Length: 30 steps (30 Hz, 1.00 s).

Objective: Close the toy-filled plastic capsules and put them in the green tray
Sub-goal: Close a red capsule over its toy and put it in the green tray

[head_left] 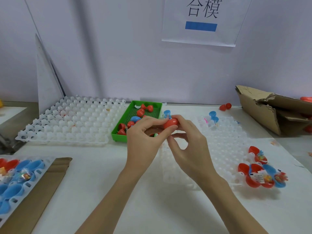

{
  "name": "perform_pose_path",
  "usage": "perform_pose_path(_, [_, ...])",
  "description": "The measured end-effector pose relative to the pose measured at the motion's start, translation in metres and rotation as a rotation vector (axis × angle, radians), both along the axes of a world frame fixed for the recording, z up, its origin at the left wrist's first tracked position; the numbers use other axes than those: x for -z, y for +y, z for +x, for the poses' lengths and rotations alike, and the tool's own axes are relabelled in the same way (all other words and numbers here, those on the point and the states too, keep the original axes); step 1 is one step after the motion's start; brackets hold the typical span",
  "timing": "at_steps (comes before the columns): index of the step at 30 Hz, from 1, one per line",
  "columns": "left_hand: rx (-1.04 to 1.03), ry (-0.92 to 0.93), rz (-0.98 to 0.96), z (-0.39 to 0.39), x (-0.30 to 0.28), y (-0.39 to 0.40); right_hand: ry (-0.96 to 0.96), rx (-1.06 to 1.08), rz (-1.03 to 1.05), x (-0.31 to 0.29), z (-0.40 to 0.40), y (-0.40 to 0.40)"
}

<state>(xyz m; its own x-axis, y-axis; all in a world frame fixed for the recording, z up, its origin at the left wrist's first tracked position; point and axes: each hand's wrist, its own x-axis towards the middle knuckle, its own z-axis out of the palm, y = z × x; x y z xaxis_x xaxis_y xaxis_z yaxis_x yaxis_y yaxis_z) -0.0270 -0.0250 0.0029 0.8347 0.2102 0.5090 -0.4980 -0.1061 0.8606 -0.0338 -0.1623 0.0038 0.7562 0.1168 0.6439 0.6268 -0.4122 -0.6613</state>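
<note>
A red capsule (170,123) is held above the table between both hands. My left hand (143,137) pinches its left side, and my right hand (187,142) curls round its right and lower side. Just behind the hands stands the green tray (118,130), holding several red capsules and a blue one (135,119). Open red and blue capsules with toys (260,176) sit on the white holder tray (224,146) at the right. Two more open blue capsules (213,116) stand at that tray's far edge.
An empty white holder tray (70,122) lies left of the green tray. A holder with blue and red capsule halves (18,176) rests on cardboard at the near left. A torn cardboard box (276,110) sits far right, with a red capsule (225,106) beside it.
</note>
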Motion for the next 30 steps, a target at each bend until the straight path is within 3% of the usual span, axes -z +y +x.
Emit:
perform_pose_path(6, [0.055, 0.072, -0.061, -0.005, -0.002, -0.01, -0.15, 0.248, -0.065, 0.003, 0.002, 0.0])
perform_pose_path(14, [0.026, 0.14, -0.089, -0.009, -0.001, -0.015, -0.126, 0.247, -0.215, 0.006, 0.007, 0.001])
perform_pose_path(20, [0.099, 0.232, -0.127, -0.007, -0.003, -0.014, -0.151, 0.275, -0.125, 0.008, 0.008, -0.001])
perform_pose_path(26, [0.56, 0.619, -0.623, -0.006, -0.016, -0.005, -0.27, 0.283, -0.081, 0.007, 0.008, 0.001])
perform_pose_path(30, [0.633, 0.667, -0.688, -0.006, -0.013, -0.007, -0.257, 0.204, -0.074, 0.008, 0.005, 0.006])
